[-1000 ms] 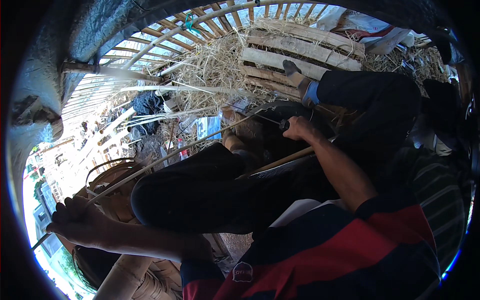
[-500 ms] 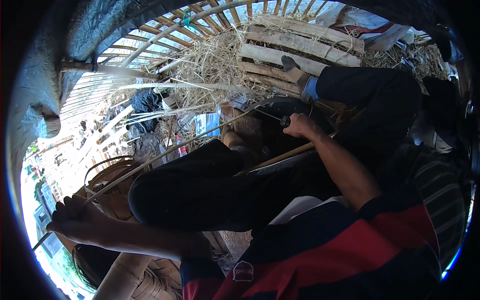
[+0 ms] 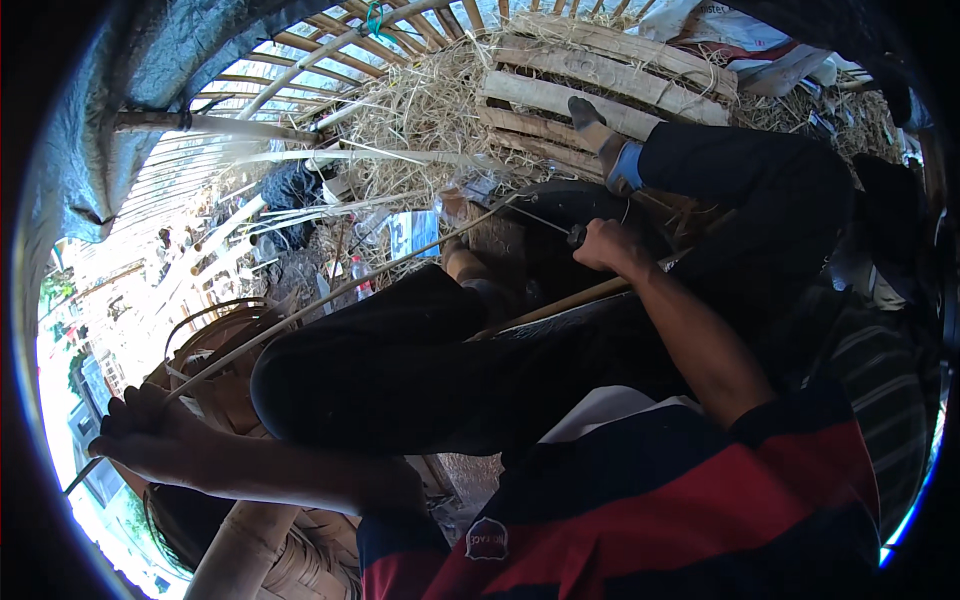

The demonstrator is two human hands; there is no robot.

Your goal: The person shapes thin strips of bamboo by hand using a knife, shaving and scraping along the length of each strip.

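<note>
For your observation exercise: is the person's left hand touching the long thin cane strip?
Touching. The head view shows the left hand with its fingers closed around the cane strip, which runs out from the fist towards the right hand.

A long, thin, pale cane strip (image 3: 330,295) runs slantwise across the dark trouser knee, its low end pinched in the left hand (image 3: 150,435), its far end rising toward the straw. A small dark-handled knife (image 3: 575,236) sits clenched in the right hand (image 3: 610,248), its slim blade pointing left against the strip.
</note>
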